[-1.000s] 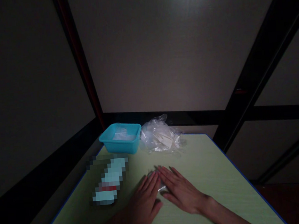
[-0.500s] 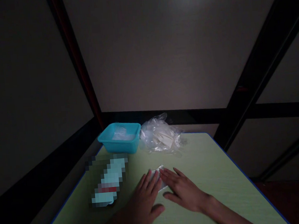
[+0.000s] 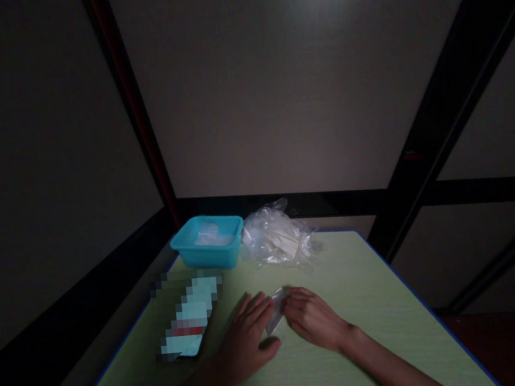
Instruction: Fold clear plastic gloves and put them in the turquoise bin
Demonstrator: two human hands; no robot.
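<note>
A small, folded-looking piece of clear plastic (image 3: pixel 275 319), perhaps a little bag, lies on the table between my hands. My left hand (image 3: pixel 247 341) rests flat with its fingers stretched out, the tips touching the plastic's left edge. On the other side, my right hand (image 3: pixel 316 320) has its fingers curled in and pinched at the plastic's right edge. Its fingertips are partly hidden from view.
A turquoise plastic basin (image 3: pixel 211 257) with whitish packets inside stands at the back left. Beside it is a crumpled clear plastic bag (image 3: pixel 273 236) with pale contents. A blurred-out light-green flat object (image 3: pixel 198 312) lies on the green table (image 3: pixel 360 286) at left.
My right hand has gone from lying flat with fingers extended to curled fingers at the plastic's right edge, uncovering more of the plastic. My left hand has barely shifted.
</note>
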